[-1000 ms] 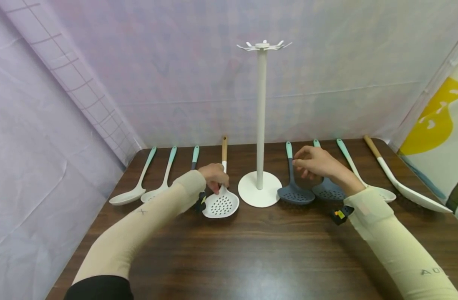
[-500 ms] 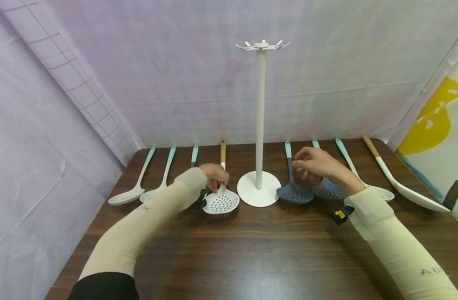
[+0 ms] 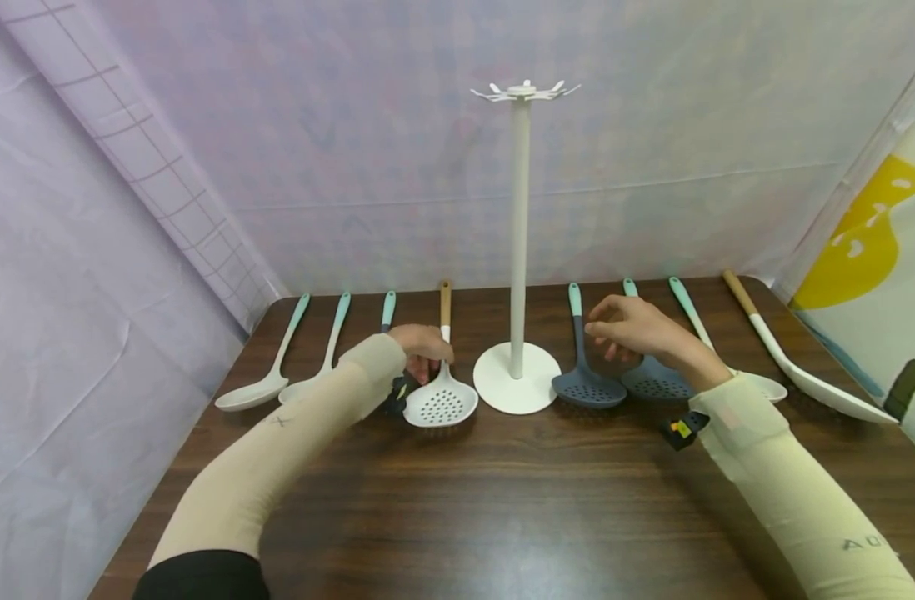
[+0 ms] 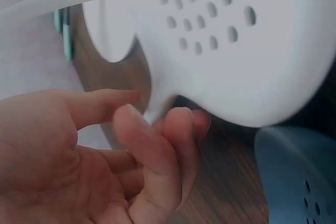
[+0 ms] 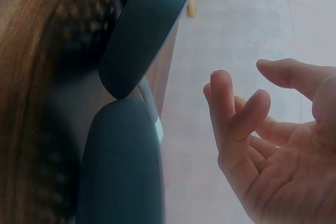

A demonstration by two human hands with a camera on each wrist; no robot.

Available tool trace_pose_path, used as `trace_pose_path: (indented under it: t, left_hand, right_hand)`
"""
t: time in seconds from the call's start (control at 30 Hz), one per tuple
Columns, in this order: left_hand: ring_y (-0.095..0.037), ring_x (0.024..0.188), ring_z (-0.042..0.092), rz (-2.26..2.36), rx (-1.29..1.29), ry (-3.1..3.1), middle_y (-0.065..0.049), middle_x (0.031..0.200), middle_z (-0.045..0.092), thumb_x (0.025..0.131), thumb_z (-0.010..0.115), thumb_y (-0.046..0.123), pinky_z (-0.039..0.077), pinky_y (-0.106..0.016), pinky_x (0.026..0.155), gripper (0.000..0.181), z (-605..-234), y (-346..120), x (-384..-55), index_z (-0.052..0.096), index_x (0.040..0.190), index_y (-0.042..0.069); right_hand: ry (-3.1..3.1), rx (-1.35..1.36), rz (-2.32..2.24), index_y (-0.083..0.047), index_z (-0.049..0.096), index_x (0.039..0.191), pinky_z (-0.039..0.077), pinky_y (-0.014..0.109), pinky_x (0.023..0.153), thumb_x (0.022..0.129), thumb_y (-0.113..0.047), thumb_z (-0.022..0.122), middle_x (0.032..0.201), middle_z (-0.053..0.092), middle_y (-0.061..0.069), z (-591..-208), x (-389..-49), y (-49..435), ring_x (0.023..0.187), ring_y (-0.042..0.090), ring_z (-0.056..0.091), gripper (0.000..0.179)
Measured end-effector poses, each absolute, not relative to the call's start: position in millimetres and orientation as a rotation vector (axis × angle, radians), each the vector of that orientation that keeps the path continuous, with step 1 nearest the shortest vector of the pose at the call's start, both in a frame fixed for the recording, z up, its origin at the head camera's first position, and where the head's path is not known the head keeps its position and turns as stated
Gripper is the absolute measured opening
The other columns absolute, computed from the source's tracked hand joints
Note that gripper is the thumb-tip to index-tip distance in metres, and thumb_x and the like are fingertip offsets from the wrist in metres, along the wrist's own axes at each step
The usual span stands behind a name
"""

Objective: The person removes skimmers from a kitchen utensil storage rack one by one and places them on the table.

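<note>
A white slotted skimmer [image 3: 440, 406] with a wood-toned handle end [image 3: 446, 304] lies on the table left of the stand. My left hand [image 3: 422, 346] is at its neck, fingers loosely bent; in the left wrist view the thumb and fingertips [image 4: 181, 116] stand apart beside the neck [image 4: 163, 98]. Whether a finger touches it is hard to tell. My right hand [image 3: 630, 325] hovers between two dark grey skimmers [image 3: 588, 389] [image 3: 658, 379], holding nothing, its fingers relaxed and thumb apart in the right wrist view. A white stand [image 3: 519, 233] with a ring of hooks rises between the hands.
To the left lie two white utensils with mint handles [image 3: 292, 329] [image 3: 339, 321] and a third mint handle [image 3: 388, 308], partly behind the left arm. On the right are another mint-handled white utensil [image 3: 690, 312] and a long white one [image 3: 810, 379]. Brown table [image 3: 487, 508] in front.
The white skimmer shifted slightly away from me, then stayed put. My left hand has since eased a little left from its neck. The right hand has hardly moved.
</note>
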State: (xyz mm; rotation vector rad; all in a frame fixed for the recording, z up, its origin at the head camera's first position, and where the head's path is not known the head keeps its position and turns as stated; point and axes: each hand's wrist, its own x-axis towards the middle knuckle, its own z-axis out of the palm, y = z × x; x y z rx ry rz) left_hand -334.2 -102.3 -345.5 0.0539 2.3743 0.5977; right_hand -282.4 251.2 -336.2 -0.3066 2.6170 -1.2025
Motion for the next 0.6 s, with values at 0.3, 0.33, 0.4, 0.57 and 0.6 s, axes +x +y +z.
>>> trace_pose_path:
  t: [0.3,0.33,0.4,0.57,0.6]
  left_hand:
    - [-0.016,0.061,0.065,0.596,0.255,2.48,-0.007,0.072,0.068,0.105,0.056,0.031,0.051,-0.03,0.06,0.038,-329.3,-114.4,-328.6,0.07,0.106,-0.005]
    - [-0.017,0.061,0.066,0.609,0.281,2.498,-0.006,0.071,0.068,0.106,0.056,0.03,0.05,-0.031,0.06,0.037,-326.6,-114.9,-326.0,0.07,0.105,-0.004]
    - [-0.022,0.064,0.069,0.642,0.339,2.557,-0.005,0.071,0.069,0.106,0.056,0.03,0.05,-0.035,0.061,0.036,-322.2,-116.5,-320.0,0.07,0.103,-0.003]
    - [-0.034,0.074,0.073,0.799,0.499,2.718,-0.008,0.078,0.072,0.107,0.054,0.029,0.057,-0.043,0.069,0.029,-317.2,-123.9,-302.9,0.068,0.094,0.007]
    - [-0.034,0.075,0.074,0.828,0.518,2.752,-0.009,0.08,0.073,0.108,0.054,0.03,0.058,-0.042,0.069,0.029,-317.2,-125.6,-299.2,0.068,0.094,0.009]
  right_hand:
    - [2.643,-0.335,-1.219,0.001,0.055,0.137,0.058,0.041,0.057,0.106,-0.032,0.059,0.112,0.072,0.025,-336.3,-277.7,249.9,0.076,0.025,0.073,0.046]
    - [2.649,-0.333,-1.218,0.001,0.056,0.136,0.059,0.041,0.059,0.106,-0.033,0.059,0.112,0.072,0.025,-336.3,-276.7,249.9,0.077,0.024,0.073,0.045]
    - [2.661,-0.326,-1.214,0.001,0.058,0.133,0.06,0.041,0.061,0.106,-0.033,0.059,0.111,0.073,0.023,-336.9,-275.0,250.5,0.077,0.023,0.073,0.044]
    - [2.674,-0.316,-1.252,0.003,0.065,0.115,0.061,0.041,0.063,0.106,-0.034,0.059,0.098,0.074,0.017,-337.0,-269.2,250.5,0.076,0.02,0.073,0.038]
    - [2.675,-0.312,-1.267,0.003,0.065,0.112,0.061,0.04,0.062,0.106,-0.033,0.06,0.095,0.074,0.015,-336.6,-267.8,250.1,0.076,0.019,0.073,0.036]
